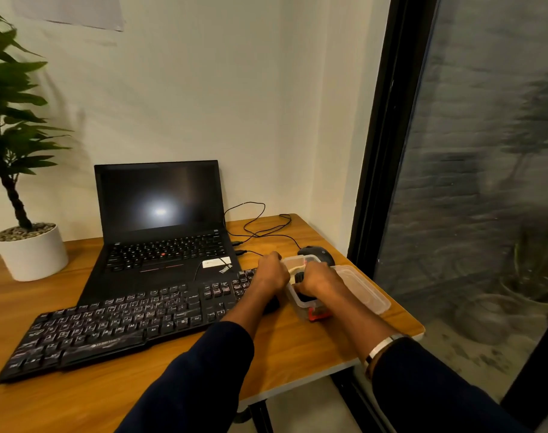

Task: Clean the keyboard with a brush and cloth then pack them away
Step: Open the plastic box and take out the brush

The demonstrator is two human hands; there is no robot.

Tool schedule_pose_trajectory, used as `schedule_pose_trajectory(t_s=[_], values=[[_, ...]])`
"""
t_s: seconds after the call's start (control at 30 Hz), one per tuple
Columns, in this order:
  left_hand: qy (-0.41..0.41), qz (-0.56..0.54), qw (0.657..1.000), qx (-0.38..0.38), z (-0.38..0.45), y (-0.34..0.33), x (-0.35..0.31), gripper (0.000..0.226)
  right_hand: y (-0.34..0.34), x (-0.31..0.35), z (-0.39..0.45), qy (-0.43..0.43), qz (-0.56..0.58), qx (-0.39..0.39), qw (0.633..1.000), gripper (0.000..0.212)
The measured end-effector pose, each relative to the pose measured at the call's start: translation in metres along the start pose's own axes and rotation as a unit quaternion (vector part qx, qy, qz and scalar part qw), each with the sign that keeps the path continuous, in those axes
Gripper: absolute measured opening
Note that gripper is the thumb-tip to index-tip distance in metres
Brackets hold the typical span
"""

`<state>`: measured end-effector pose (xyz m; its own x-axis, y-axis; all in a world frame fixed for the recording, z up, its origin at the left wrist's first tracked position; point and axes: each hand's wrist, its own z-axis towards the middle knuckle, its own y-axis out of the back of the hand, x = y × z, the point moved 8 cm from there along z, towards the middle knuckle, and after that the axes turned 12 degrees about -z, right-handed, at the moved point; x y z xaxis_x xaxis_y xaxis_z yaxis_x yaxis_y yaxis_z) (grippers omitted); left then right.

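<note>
While the laptop stands behind, the mouse adjoins the container.

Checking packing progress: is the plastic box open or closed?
Open: the clear box has no lid on, the lid lies beside it, and the right hand reaches inside.

A plain pale wall is being lit softly from the room side, with a sheet of paper pinned near its top. The wooden counter is being set into the corner beside a black-framed window, through which dim greenery is being shown.
</note>
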<state>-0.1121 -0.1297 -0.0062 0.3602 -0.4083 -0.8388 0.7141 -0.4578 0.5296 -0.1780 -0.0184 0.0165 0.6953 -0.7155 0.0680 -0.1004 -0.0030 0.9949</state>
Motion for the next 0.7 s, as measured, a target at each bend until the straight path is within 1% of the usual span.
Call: schedule_pose_trajectory(t_s=[0.1,0.27,0.33,0.37,0.43,0.5,0.53,0.57,0.6,0.63,0.67,0.7], values=[[-0.017,0.005,1.0,0.004,-0.002,0.001,-0.001,0.038,-0.003,0.002,0.004,-0.007,0.011,0.01,1.0,0.054],[-0.032,0.01,0.999,0.01,-0.006,0.005,-0.001,0.041,-0.001,0.002,0.006,0.006,0.017,0.035,0.999,0.037],[-0.034,0.01,0.999,0.011,-0.008,0.007,-0.001,0.042,0.006,0.002,0.004,0.017,0.06,0.014,0.998,0.032],[-0.038,0.013,0.999,0.008,-0.01,0.008,-0.002,0.041,0.01,0.001,0.003,0.015,0.087,-0.001,0.996,0.032],[-0.048,0.022,0.999,0.004,-0.014,0.012,-0.004,0.04,0.019,-0.002,0.003,0.004,0.158,-0.027,0.987,0.041],[-0.056,0.027,0.998,0.003,-0.018,0.015,-0.005,0.04,0.025,-0.004,0.002,-0.01,0.247,-0.033,0.968,0.048],[-0.057,0.028,0.998,0.005,-0.02,0.016,-0.005,0.039,0.023,-0.005,0.003,-0.02,0.303,-0.017,0.952,0.05],[-0.059,0.03,0.998,0.004,-0.022,0.018,-0.006,0.039,0.02,-0.003,0.002,-0.025,0.384,0.012,0.923,0.049],[-0.06,0.031,0.998,0.003,-0.024,0.021,-0.006,0.038,0.015,0.002,-0.002,-0.017,0.481,0.054,0.875,0.048],[-0.064,0.031,0.997,0.0,-0.026,0.025,-0.007,0.038,0.012,0.011,-0.008,0.007,0.57,0.096,0.816,0.045],[-0.069,0.031,0.997,-0.001,-0.03,0.029,-0.007,0.037,0.013,0.019,-0.016,0.036,0.635,0.128,0.761,0.043],[-0.075,0.03,0.997,-0.002,-0.033,0.032,-0.008,0.036,0.014,0.024,-0.02,0.058,0.672,0.145,0.724,0.042]])
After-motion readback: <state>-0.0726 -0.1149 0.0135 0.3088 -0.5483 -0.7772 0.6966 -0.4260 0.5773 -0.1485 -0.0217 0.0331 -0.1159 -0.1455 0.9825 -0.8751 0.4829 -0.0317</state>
